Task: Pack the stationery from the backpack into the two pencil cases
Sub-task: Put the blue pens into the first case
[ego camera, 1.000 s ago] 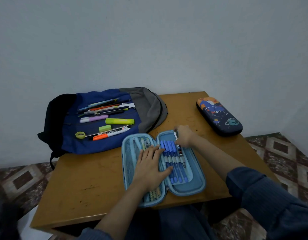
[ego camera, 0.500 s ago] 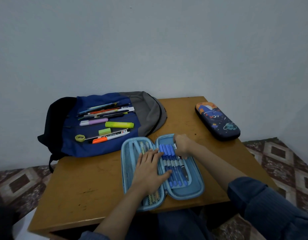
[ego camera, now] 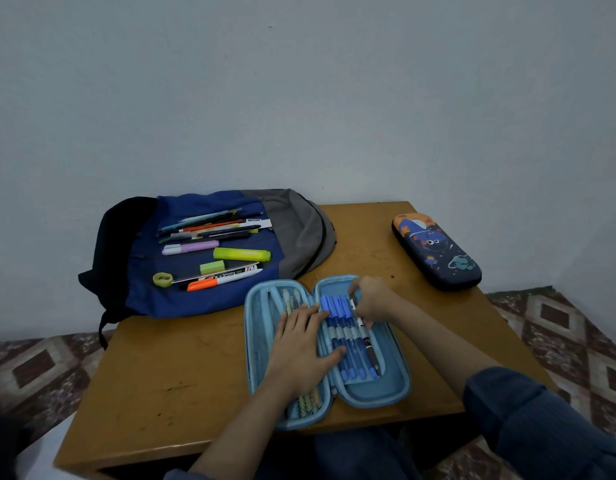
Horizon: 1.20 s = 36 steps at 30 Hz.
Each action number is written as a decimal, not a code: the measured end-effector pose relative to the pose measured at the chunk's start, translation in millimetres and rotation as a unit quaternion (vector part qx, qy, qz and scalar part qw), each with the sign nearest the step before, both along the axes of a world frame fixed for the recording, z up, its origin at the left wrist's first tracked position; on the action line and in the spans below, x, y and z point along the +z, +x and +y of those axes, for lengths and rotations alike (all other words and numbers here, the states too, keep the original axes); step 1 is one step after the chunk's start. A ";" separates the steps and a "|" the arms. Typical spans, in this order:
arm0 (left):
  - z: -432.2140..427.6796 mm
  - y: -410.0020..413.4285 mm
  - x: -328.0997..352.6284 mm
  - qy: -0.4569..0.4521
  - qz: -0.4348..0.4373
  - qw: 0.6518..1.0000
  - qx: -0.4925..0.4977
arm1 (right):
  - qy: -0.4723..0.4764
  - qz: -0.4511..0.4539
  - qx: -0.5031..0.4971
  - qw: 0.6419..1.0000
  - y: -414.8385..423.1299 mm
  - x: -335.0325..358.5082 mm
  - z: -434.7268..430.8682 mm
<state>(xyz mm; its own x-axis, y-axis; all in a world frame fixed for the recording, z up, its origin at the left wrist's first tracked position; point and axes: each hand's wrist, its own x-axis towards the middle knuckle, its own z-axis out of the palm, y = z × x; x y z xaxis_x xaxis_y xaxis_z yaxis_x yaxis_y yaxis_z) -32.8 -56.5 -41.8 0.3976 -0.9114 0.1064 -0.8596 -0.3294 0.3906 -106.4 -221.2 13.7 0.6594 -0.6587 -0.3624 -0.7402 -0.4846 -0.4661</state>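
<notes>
Dark printing on the white marker (ego camera: 230, 276) lying on the backpack (ego camera: 202, 299), too blurred to read

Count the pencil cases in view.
2. The light blue case lies open at the table's near edge under both hands; the dark space-print case lies shut at the far right. None seems hidden.

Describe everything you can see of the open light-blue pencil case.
The light-blue pencil case lies open flat at the table's near edge, a hard-looking shell. Its left half has a mesh pocket with pale pencils; the right holds blue pens. The left hand presses flat on it; the right hand pinches a pen.
</notes>
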 end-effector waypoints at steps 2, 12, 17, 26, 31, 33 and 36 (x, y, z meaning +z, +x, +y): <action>0.0 0.2 0.4 -0.002 0.004 1.000 0.001 | -0.001 0.008 0.002 1.000 4.0 -1.0 0.4; 1.7 0.2 1.2 -0.023 0.025 0.999 -0.002 | -0.001 -0.050 -0.026 0.998 -3.3 -8.3 -5.8; 0.8 4.7 4.3 -0.012 0.051 0.999 -0.013 | -0.053 -0.140 -0.055 0.987 -4.5 -3.5 -1.6; 37.0 63.4 31.4 -0.120 0.108 0.977 0.136 | -0.056 -0.184 -0.002 0.981 9.3 15.9 25.9; 84.7 114.1 17.8 -0.065 0.062 0.963 0.253 | -0.063 -0.176 0.026 0.982 25.0 10.0 36.6; 97.3 124.1 11.8 -0.055 0.048 0.964 0.255 | -0.093 -0.175 0.044 0.979 31.3 6.9 36.9; 106.5 130.6 5.8 -0.046 0.022 0.971 0.233 | -0.147 -0.169 0.102 0.969 44.2 2.3 34.0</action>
<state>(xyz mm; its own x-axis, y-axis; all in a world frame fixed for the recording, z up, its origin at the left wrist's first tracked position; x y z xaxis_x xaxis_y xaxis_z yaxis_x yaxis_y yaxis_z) 97.8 50.0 -36.0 0.7702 -0.6191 0.1531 -0.6079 -0.6401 0.4698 -62.2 -187.2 16.0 0.8346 -0.5449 0.0809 -0.4450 -0.7534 -0.4842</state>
